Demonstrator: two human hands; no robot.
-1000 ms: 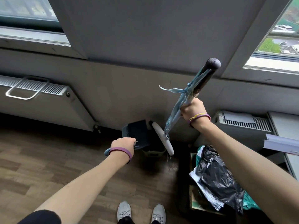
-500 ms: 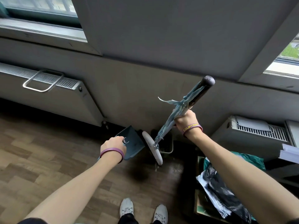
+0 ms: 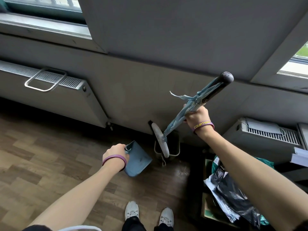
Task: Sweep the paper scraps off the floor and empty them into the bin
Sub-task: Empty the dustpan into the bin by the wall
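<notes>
Change: dustpan [image 3: 137, 161] now lowered left of the bin [image 3: 173, 147], its underside shown
Left hand [image 3: 115, 153]: closed around the dustpan handle
Right hand [image 3: 197, 116]: gripped on the broom [image 3: 191, 108], above the bin

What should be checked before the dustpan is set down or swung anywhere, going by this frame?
1. Left hand gripping dustpan handle: ok.
2. Right hand closed around broom handle: ok.
3. Dustpan emptied: cannot tell, no scraps show on the visible face.
4. Bin upright by the wall: ok, but the broom head overlaps it.
5. Floor free of scraps: ok in the visible part.
6. Shoes clear of dustpan: ok.
</notes>
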